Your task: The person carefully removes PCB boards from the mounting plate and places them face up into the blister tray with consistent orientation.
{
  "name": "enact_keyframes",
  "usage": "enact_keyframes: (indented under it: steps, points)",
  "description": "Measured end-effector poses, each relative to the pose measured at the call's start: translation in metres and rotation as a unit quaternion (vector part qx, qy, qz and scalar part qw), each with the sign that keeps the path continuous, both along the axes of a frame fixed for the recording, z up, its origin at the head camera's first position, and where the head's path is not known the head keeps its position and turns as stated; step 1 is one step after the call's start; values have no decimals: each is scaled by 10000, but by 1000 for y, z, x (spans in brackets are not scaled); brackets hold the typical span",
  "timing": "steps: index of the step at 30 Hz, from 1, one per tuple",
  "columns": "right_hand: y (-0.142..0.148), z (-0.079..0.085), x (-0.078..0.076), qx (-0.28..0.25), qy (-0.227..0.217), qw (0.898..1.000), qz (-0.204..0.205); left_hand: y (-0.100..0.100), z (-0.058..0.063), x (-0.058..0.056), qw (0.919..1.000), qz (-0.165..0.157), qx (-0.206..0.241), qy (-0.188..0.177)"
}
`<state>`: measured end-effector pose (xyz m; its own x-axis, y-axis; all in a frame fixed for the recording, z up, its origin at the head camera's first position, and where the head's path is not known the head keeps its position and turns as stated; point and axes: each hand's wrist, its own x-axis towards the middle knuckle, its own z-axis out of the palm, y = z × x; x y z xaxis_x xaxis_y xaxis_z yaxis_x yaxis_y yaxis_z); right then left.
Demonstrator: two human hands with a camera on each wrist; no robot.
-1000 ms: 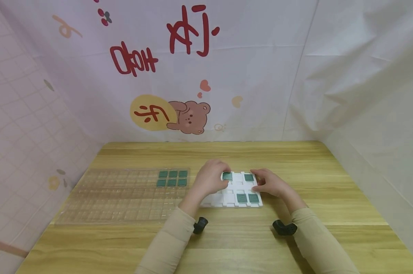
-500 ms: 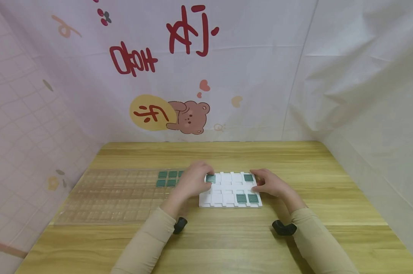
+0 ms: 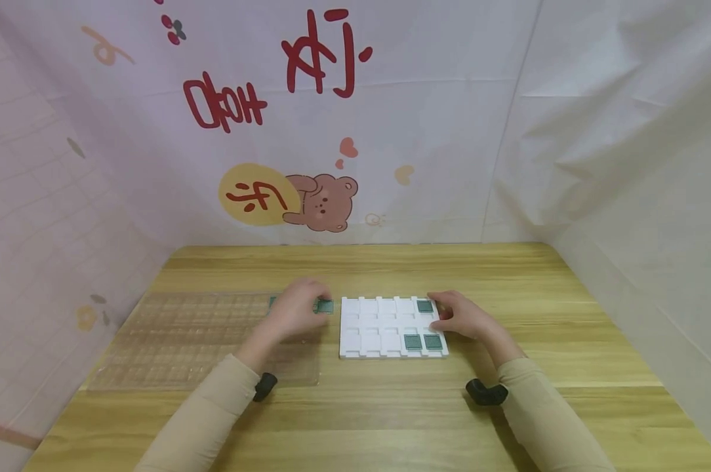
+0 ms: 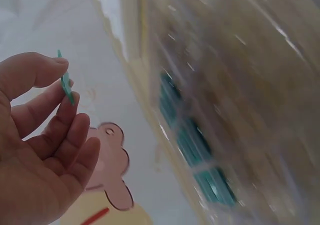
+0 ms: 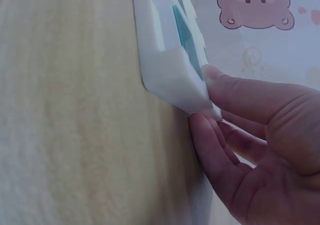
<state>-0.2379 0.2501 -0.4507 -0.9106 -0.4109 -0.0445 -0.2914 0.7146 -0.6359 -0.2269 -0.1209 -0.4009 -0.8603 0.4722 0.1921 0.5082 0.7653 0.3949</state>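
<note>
My left hand [image 3: 296, 308] pinches a thin green square chip [image 4: 66, 82] between thumb and fingertips, above the right end of a clear plastic tray [image 3: 202, 341]. Several more green chips [image 4: 195, 145] lie in that tray, mostly hidden by the hand in the head view. On the table to the right sits a white tray [image 3: 370, 323] with two rows of pockets. One chip [image 3: 425, 307] is in its back right pocket, and two chips [image 3: 423, 342] fill front pockets at the right. My right hand [image 5: 270, 130] grips that tray's right end, thumb on top and fingers at the edge.
A wooden table [image 3: 403, 413] carries both trays, with a narrow gap between them. White printed cloth [image 3: 438, 131] stands behind the table and along both sides. A black band piece [image 3: 487, 393] is on the right wrist.
My left hand has carried the chip leftward, away from over the white tray to above the clear tray. My right hand stays at the white tray's end.
</note>
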Motion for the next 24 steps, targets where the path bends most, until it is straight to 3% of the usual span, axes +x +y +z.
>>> enact_keyframes:
  steps: [5, 24]
  points:
    - [0, -1, -1, 29, 24, 10000, 12, -19, -4, 2, 9998, -15, 176, -3]
    - [2, -4, -2, 40, 112, 9999, 70, -87, -23, 15, 9994, 85, 144, -315]
